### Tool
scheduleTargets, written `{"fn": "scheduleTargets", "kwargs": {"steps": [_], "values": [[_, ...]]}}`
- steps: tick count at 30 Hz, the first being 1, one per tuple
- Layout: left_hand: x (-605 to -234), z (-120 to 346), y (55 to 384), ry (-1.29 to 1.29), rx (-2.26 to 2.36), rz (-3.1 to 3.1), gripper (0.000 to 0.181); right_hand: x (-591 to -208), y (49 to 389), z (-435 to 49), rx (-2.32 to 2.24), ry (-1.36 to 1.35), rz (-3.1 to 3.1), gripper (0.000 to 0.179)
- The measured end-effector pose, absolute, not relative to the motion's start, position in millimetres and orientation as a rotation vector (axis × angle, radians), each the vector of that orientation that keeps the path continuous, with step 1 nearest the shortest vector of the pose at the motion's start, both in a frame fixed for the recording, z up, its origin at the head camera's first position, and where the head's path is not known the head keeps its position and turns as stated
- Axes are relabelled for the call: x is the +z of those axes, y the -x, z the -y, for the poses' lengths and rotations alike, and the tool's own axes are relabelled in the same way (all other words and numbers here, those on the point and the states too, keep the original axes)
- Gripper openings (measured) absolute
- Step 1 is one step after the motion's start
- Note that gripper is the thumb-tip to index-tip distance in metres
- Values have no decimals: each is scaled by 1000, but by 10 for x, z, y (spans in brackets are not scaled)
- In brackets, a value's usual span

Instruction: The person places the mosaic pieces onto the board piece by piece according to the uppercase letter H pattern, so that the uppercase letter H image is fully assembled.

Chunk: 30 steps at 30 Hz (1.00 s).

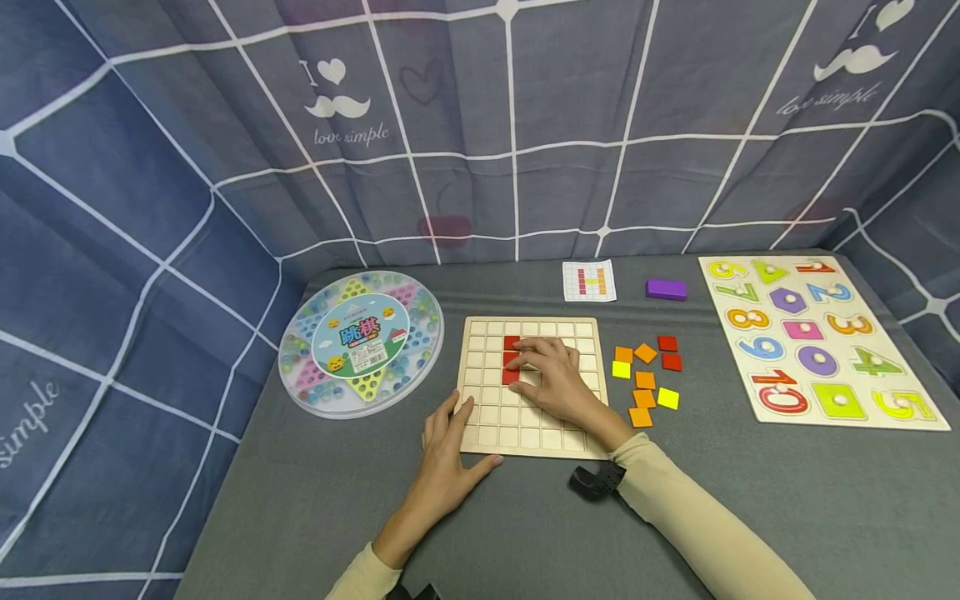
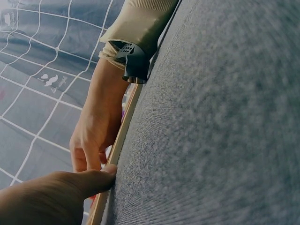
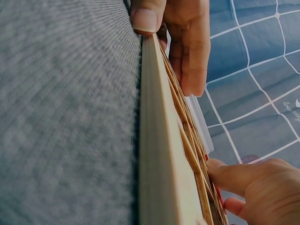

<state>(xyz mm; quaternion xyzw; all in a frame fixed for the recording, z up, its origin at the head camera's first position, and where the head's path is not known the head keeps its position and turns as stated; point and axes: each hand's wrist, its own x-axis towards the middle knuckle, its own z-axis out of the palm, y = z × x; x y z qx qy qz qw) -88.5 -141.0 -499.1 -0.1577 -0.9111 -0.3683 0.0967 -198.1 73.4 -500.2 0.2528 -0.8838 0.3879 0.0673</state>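
A wooden grid board (image 1: 487, 437) lies flat on the grey cloth. On it, red square tiles (image 1: 511, 342) form a short column left of centre. My right hand (image 1: 555, 379) is over the board, with thumb and index finger pinching the lowest red tile (image 1: 509, 377) of that column; its other fingertips rest by the tiles above. My left hand (image 1: 444, 467) rests at the board's near left corner, fingers stretched along the left side and thumb on the front edge. In the left wrist view, the left thumb (image 2: 96, 180) touches the board's rim.
Loose orange tiles (image 1: 644, 381), yellow tiles (image 1: 668, 398) and red tiles (image 1: 671, 362) lie right of the board. Behind are a pattern card (image 1: 573, 283) and a purple block (image 1: 666, 290). A round Chinese checkers set (image 1: 303, 337) is left; a number puzzle board (image 1: 817, 392) is right.
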Motion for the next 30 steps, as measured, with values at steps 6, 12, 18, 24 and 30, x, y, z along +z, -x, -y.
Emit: {"fn": "scheduleTargets", "kwargs": {"steps": [6, 12, 18, 24, 30], "values": [[-4988, 1407, 884, 470, -1093, 2698, 90, -4996, 1970, -739, 1177, -763, 2667, 22], [-4979, 1406, 879, 469, -1090, 2704, 89, -4989, 1970, -744, 1179, -761, 2687, 22], [-4987, 1409, 878, 470, -1089, 2714, 89, -4939, 1962, -819, 1143, -810, 2704, 24], [-5001, 1412, 877, 467, -1078, 2708, 89, -4887, 1954, -1091, 1163, -849, 2675, 25], [-4995, 1413, 881, 474, -1092, 2704, 89, -4922, 1958, -1514, 1184, -824, 2588, 26]]}}
